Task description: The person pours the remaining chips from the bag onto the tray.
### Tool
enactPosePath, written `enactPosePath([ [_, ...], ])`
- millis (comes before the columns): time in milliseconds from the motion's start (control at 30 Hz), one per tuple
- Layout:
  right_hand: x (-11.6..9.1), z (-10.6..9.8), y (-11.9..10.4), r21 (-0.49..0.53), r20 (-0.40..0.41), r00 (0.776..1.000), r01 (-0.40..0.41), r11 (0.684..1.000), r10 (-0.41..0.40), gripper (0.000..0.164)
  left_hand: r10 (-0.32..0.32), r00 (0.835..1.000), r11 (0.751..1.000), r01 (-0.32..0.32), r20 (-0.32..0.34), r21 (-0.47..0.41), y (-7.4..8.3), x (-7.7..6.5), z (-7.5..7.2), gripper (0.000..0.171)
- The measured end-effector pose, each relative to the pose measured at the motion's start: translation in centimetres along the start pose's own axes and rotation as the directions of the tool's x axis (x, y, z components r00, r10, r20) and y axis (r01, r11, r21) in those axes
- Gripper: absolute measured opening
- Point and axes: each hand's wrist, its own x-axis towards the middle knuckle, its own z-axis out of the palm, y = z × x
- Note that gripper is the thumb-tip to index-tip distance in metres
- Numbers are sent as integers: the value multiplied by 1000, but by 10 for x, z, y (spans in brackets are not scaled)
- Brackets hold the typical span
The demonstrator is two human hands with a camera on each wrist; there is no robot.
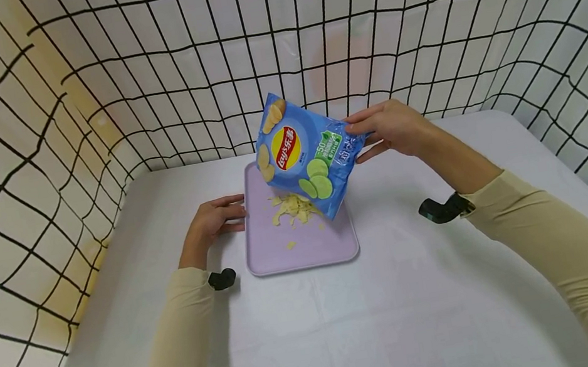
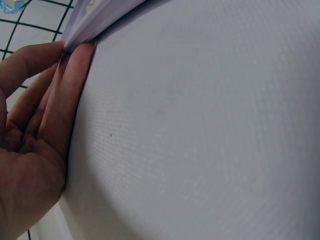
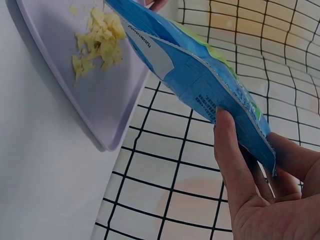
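In the head view my right hand [image 1: 391, 128] grips a blue Lay's chip bag [image 1: 312, 155] by its right end, thumb and fingers on opposite faces. The bag hangs tilted over a lilac tray [image 1: 305, 256], its lower left side toward the tray. A pile of broken potato chips [image 1: 294, 207] lies on the tray under the bag; the right wrist view shows these chips [image 3: 100, 42] with a few loose crumbs. At the tray's left edge my left hand [image 1: 216, 217] pinches the rim [image 2: 82, 35] between thumb and fingers, low against the table.
A white cloth covers the table [image 1: 316, 332]. Black wire mesh [image 1: 274, 53] stands along the back and both sides, close behind the bag. Each wrist wears a small black camera, the right one [image 1: 443, 210] hanging out over the table.
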Motion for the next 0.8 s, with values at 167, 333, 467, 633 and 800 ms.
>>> enactPosePath([
  [167, -1, 0, -2, 13, -20, 1000, 2, 1000, -2, 50, -3, 1000, 1000, 3, -3, 2, -1, 0, 1, 47],
  [333, -1, 2, -2, -5, -17, 1000, 10, 1000, -10, 48, -2, 1000, 1000, 2, 1, -9, 0, 0, 1, 47],
  [467, -1, 3, -1, -33, -5, 1000, 11, 999, -11, 46, 6, 1000, 1000, -6, 10, -11, 1, 0, 2, 48],
  [633, -1, 3, -1, -24, 2, 1000, 15, 1000, -15, 46, 5, 1000, 1000, -5, 14, -19, 0, 0, 1, 48],
  [800, -1, 3, -2, -27, 8, 1000, 7, 1000, -6, 46, 9, 1000, 1000, -9, 15, -23, -2, 1, 0, 48],
])
